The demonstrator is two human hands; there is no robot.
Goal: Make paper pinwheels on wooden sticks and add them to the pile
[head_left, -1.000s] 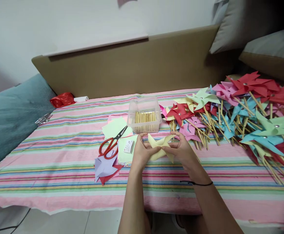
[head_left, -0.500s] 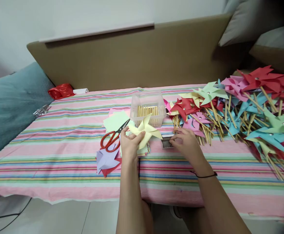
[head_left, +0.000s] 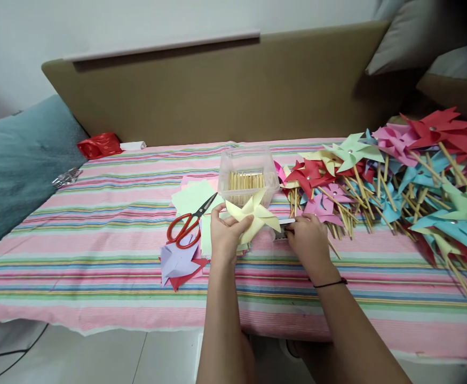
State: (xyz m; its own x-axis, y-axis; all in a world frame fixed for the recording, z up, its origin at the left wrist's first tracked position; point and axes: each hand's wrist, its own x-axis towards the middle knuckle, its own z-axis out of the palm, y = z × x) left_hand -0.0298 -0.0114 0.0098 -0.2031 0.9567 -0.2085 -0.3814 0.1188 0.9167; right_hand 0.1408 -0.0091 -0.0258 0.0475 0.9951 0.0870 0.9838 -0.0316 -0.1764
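Note:
My left hand (head_left: 225, 234) pinches the folded centre of a pale yellow paper pinwheel head (head_left: 254, 215), held upright just above the striped cloth. My right hand (head_left: 307, 237) rests on the cloth to the right of it, fingers curled at a small grey box (head_left: 281, 230) lying there. Whether the fingers hold anything from the box is hidden. A clear plastic tub of wooden sticks (head_left: 247, 178) stands right behind the pinwheel head.
Red-handled scissors (head_left: 188, 225) lie on a stack of coloured paper squares (head_left: 193, 198) to the left, with purple and red cut pieces (head_left: 177, 264) nearer me. A large heap of finished pinwheels on sticks (head_left: 397, 176) covers the right side. A red bag (head_left: 99, 145) lies far left.
My right hand let go of the yellow pinwheel head and went right to the small grey box. My left hand lifted the pinwheel head upright alone.

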